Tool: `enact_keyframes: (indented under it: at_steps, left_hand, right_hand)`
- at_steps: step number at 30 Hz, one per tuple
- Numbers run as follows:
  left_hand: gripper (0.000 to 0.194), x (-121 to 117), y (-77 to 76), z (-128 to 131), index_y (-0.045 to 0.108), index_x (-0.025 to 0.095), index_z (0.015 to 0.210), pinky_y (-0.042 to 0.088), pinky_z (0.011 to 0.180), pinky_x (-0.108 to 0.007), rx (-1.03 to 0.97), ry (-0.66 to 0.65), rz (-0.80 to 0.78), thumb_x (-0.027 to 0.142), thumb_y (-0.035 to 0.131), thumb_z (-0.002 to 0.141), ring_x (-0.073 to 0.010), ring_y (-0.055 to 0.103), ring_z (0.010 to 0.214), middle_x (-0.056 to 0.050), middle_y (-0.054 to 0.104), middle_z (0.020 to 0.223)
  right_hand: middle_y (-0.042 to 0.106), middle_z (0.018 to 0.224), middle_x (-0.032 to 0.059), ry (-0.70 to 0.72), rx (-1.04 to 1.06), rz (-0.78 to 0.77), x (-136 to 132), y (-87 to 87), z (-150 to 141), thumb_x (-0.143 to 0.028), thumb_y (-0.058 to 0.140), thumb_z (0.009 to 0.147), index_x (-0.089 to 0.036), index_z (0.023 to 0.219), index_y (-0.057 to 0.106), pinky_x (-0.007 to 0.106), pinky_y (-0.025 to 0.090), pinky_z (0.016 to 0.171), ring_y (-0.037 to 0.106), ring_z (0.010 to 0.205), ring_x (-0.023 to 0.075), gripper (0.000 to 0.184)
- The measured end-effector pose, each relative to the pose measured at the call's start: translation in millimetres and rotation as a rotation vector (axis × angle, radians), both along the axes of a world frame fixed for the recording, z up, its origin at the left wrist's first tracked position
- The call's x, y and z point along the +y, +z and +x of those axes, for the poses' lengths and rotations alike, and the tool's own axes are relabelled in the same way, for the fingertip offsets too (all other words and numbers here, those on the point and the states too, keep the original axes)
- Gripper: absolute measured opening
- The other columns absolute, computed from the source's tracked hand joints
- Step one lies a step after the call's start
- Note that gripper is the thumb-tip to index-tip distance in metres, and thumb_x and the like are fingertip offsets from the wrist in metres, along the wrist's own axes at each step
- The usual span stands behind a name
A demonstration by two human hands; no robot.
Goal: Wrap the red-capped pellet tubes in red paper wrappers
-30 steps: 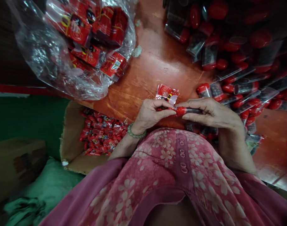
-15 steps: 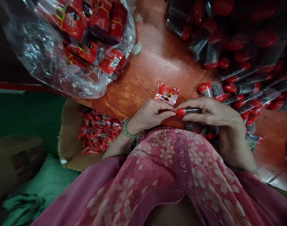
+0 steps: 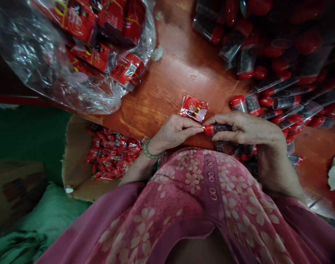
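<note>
My right hand (image 3: 246, 128) grips a clear plastic tube (image 3: 219, 129) with a red cap and dark contents. Its red end (image 3: 207, 130) sits between the fingertips of my left hand (image 3: 175, 132), which pinch it there. A small red foil sachet (image 3: 194, 108) lies on the table just above my hands, close to but apart from my left fingers. My left wrist wears a pale green bead bracelet (image 3: 152, 151). Part of the tube is hidden by my right fingers.
The red-brown table (image 3: 189, 69) holds a heap of red-capped tubes (image 3: 277, 77) on the right and a clear bag (image 3: 43, 55) of bundled red packets at the upper left. Below left, an open cardboard box (image 3: 74, 157) holds several red sachets. A green cloth (image 3: 46, 216) lies further left.
The whole view has drifted slightly, so the table items sit further left. My left fingers have closed onto the tube's red end, and the tube stays in my right hand.
</note>
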State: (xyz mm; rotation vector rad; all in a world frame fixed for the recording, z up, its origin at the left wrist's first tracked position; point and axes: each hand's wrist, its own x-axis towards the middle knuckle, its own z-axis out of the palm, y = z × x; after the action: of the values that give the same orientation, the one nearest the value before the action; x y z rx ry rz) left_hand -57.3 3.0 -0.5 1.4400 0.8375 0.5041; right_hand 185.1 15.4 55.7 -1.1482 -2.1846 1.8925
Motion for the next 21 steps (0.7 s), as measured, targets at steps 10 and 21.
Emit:
enact_keyframes:
  at_steps: [10,21]
  left_hand:
    - [0.030,-0.1,0.3,3.4,0.082,0.017,0.082,0.045,0.059,-0.022,0.055,0.020,0.042,0.041,0.067,0.091,-0.0111,0.061,0.059,-0.001,0.074,0.067]
    - [0.039,-2.7,-2.3,5.6,0.072,0.016,0.066,0.040,0.055,-0.023,0.078,0.079,0.068,0.046,0.064,0.091,-0.0107,0.055,0.056,0.001,0.065,0.058]
  right_hand:
    - [0.070,0.099,0.0036,0.036,-0.005,-0.034,3.3,-0.1,3.1,-0.046,0.058,0.097,-0.018,0.128,0.061,0.029,0.044,0.075,0.061,0.080,0.0160,0.042]
    - [0.069,0.097,0.0034,0.099,-0.005,-0.056,8.2,-4.2,7.8,-0.046,0.060,0.097,-0.017,0.133,0.058,0.027,0.043,0.072,0.059,0.076,0.0145,0.046]
